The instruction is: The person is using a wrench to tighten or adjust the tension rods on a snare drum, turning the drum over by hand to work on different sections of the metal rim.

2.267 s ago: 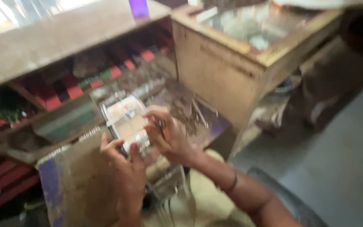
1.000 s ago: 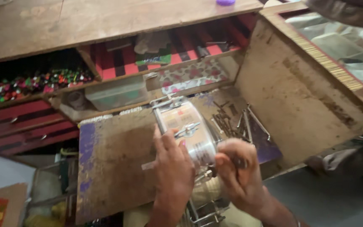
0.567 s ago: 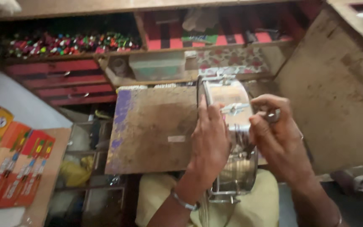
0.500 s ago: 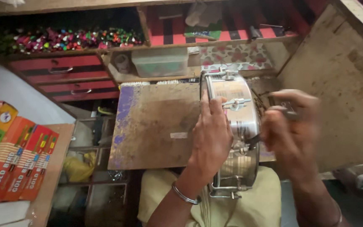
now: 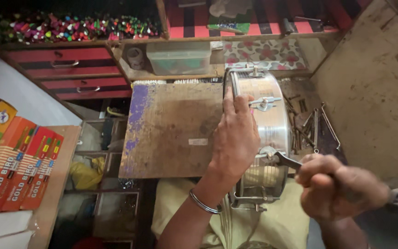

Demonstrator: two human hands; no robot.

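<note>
A shiny metal drum shell [image 5: 269,121] lies on its side at the right edge of a worn wooden board [image 5: 171,129], over my lap. My left hand [image 5: 235,133] presses flat on the drum's rim and side, holding it in place. My right hand [image 5: 339,186] is closed around the handle of a small metal wrench [image 5: 284,160] whose head sits on a tuning lug low on the shell. A silver bangle [image 5: 204,203] circles my left wrist.
Several loose metal rods and hooks [image 5: 313,127] lie right of the drum beside a big wooden box [image 5: 374,87]. Red drawers [image 5: 65,69], a plastic container [image 5: 178,57] and a shelf of small colourful pieces [image 5: 70,27] stand behind. Orange cartons [image 5: 10,161] are stacked at the left.
The view has swung down and left over the board. My right hand has dropped from the upper side of the drum to a lower lug with the wrench; my left hand stays on the rim.
</note>
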